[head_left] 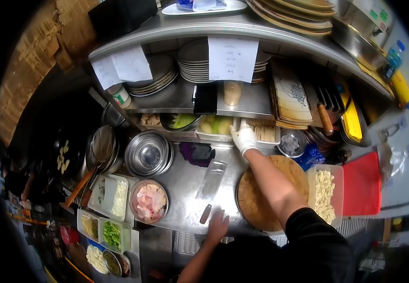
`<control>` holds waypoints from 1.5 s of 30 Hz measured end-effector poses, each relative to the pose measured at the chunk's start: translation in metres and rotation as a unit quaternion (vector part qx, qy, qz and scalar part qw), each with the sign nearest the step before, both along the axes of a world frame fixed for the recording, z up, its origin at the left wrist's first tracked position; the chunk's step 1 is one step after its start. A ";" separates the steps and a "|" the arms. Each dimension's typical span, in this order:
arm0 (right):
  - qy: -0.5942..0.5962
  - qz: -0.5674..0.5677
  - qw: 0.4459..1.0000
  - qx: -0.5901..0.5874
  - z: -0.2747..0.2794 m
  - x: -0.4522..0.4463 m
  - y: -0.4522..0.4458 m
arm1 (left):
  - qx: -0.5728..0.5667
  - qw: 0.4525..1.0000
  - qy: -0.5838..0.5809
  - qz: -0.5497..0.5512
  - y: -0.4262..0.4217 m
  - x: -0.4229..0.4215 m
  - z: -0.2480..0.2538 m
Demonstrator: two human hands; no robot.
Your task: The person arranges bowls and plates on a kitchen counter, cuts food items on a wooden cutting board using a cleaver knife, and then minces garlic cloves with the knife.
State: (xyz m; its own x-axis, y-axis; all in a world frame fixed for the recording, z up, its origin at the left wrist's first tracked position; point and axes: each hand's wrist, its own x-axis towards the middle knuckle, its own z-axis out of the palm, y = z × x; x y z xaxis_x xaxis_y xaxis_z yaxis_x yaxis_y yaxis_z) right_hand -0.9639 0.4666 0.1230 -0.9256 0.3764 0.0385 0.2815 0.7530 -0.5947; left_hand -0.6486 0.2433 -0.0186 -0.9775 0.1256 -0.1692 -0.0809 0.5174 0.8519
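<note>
My right hand [244, 137], in a white glove, reaches to the low shelf. Its fingers are apart at the rims of a tub of pale green, peeled round vegetables [216, 126] and a tray of beige strips [262, 132]; the fingertips are partly hidden. My bare left hand [218, 225] is at the counter's front edge with fingers loosely stretched, holding nothing I can see. Just left of it lies a cleaver [212, 179], its wooden handle toward me. Under my right forearm is a round wooden chopping board [254, 198].
Raw meat pieces fill a bowl [149, 201] on the left, below stacked steel bowls [147, 153]. A purple-black cloth or bag [197, 154] lies behind the cleaver. At right are a tub of pale chunks [325, 195] and a red board [362, 184]. Plates [192, 61] crowd the upper shelf.
</note>
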 end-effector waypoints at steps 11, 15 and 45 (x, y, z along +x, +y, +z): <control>0.260 -0.128 0.767 -0.572 -0.066 0.034 0.127 | -0.021 0.980 0.196 0.002 0.109 -0.156 0.070; 0.192 -0.162 0.782 -0.570 -0.103 0.052 0.174 | -0.136 0.948 0.265 -0.109 0.157 -0.214 0.091; 0.158 -0.055 0.978 -0.127 -0.049 0.140 0.180 | -0.198 0.902 0.384 -0.019 0.134 -0.276 0.102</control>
